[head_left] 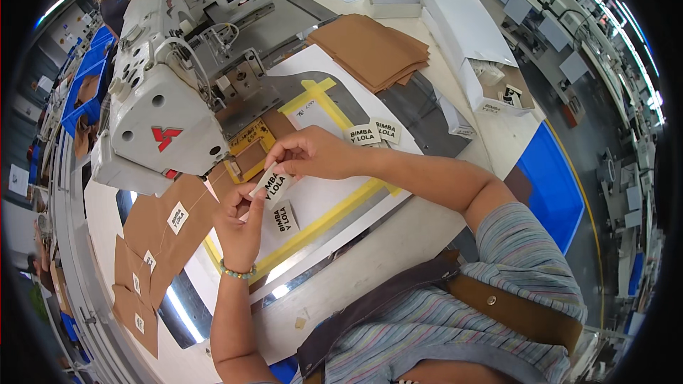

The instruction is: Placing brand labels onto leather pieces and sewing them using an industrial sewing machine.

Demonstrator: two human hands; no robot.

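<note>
So, counting labels: one white label (276, 183) is up between both hands, over the white sheet beside the sewing machine (158, 103). The left hand (238, 231) pinches its lower end and the right hand (320, 151) its upper end, fingers closed on the edges with no real gap. Just under it lies one loose label (286, 219), and past the right wrist there's a little group (361, 136), two clearly visible and maybe more tucked underneath. Four more sit on the brown pieces (151, 222) at left, which overlap too much to count.

Around that: one yellow frame (252, 139) by the machine head, strips of yellow tape (313, 232), one stack of brown sheets (370, 50) (can't count the layers), one white box (473, 28) on the worktop (388, 242) and one blue bin (551, 185) beyond. The machine head blocks some of the view behind it, and the right forearm crosses the taped area.
</note>
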